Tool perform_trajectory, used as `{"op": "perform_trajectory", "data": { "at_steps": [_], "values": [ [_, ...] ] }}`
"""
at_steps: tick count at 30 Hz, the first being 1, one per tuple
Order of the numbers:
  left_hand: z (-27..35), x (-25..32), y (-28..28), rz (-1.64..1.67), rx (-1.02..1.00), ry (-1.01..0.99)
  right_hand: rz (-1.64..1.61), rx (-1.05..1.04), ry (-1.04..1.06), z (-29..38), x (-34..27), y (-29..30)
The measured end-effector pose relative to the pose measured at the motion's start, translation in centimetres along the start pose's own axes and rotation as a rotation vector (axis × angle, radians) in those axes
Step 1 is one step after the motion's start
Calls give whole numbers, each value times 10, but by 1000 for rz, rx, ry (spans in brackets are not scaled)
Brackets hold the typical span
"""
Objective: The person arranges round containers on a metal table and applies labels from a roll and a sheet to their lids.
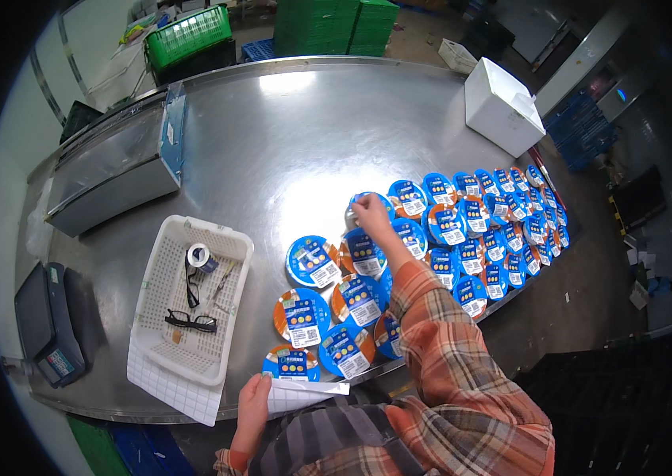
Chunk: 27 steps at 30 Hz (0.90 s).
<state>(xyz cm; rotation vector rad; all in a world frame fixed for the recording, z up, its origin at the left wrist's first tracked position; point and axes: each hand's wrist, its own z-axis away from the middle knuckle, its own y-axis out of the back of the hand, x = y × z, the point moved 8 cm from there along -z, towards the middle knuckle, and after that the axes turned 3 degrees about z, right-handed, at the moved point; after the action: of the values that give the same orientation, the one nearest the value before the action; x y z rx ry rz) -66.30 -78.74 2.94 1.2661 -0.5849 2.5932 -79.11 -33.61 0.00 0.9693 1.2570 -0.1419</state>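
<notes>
In my left hand (252, 397), a white sheet of labels (300, 395) is pinched by its edge at the table's front rim. My right hand (371, 214) reaches out over the rows, its fingertips bunched on the lid of a blue-topped tub (380, 201). Whether those fingers hold a label is too small to tell. Around it stand many round tubs with blue and orange lids, among them a near tub (302, 318) and a neighbouring tub (408, 199). Most visible lids bear a dark blue sticker and a white printed label with a code. My right sleeve hides some tubs.
A white plastic basket (151, 291) holds black-framed glasses (191, 321) and a tape roll (200, 257). Beneath it lies another label sheet (175, 387). A dark scale (53, 327), a film-wrapping machine (115, 166) and a white foam box (499, 107) stand on the steel table (240, 131).
</notes>
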Motion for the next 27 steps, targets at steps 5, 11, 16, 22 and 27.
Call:
{"op": "perform_trajectory", "data": {
  "at_steps": [5, 11, 16, 22, 27],
  "values": [
    [7, -4, 11, -47, 57, -12, 123, -56, -38, -24, -18, 21],
    [10, -3, 8, -30, 88, 21, 244, -106, -7, -33, -27, 6],
    [11, -10, 5, -14, 102, 46, 539, -27, -66, -31, -28, 10],
    [16, -6, 0, -90, 92, 22, 325, -125, -174, -43, -10, 16],
    [1, 14, -17, -144, 54, -15, -68, -130, 256, 17, -66, 2]
  ]
}}
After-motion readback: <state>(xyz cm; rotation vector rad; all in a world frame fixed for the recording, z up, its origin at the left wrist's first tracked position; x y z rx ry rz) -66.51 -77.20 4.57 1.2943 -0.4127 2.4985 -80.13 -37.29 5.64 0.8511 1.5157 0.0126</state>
